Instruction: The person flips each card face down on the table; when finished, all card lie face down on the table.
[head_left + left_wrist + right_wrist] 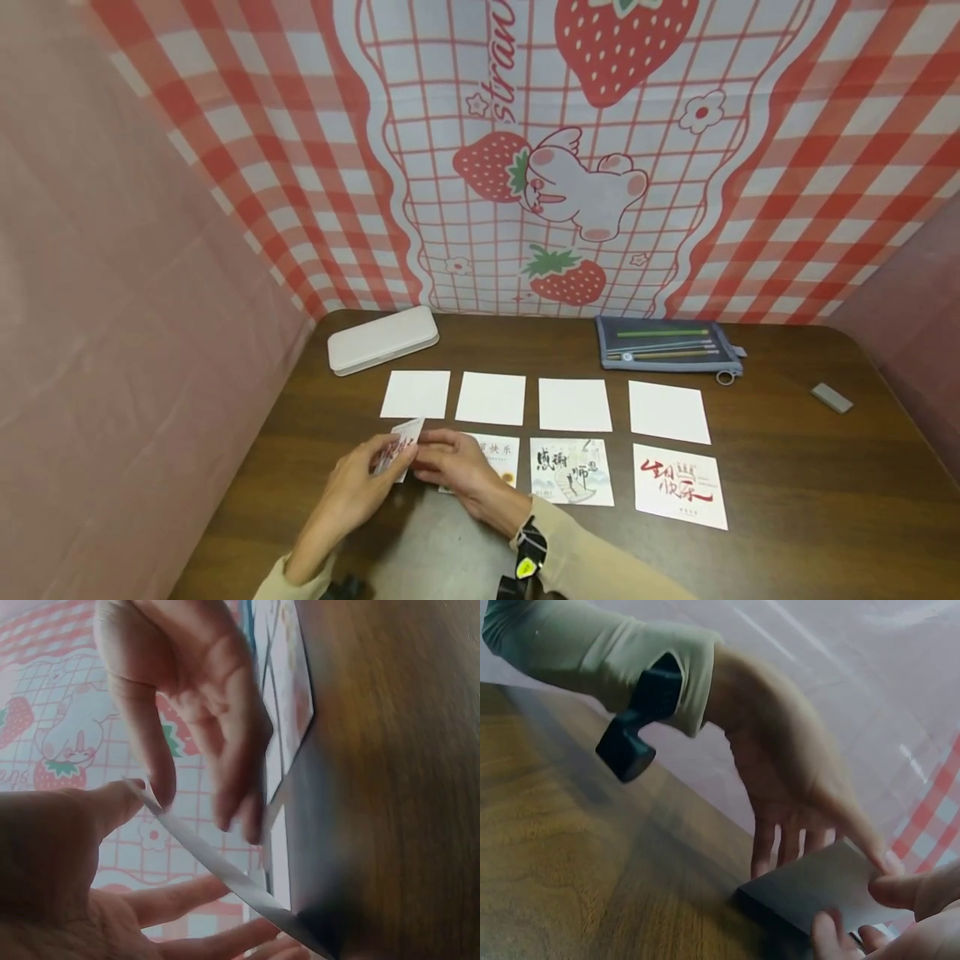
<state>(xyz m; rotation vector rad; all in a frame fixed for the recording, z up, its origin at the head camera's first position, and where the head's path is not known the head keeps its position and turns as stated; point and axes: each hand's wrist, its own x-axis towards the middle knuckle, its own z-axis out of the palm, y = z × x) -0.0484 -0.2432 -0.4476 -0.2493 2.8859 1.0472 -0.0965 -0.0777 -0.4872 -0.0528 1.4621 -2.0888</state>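
Observation:
A printed card [403, 442] is lifted at a tilt off the table's near left, one edge still down on the wood. My left hand [384, 463] holds it, with the thumb on its upper edge and the fingers spread beneath [780, 847]. From the other side my right hand [429, 460] pinches the same card [821, 889]. The left wrist view shows the card [217, 871] edge-on between my left thumb [105, 810] and the right hand's fingertips [161, 787].
Four blank white cards [491, 398] lie in a row, with three printed cards [572, 472] in the row nearer me. A white case [382, 339], a grey pencil pouch [667, 346] and an eraser [831, 397] lie farther back. Cloth walls surround the table [810, 517].

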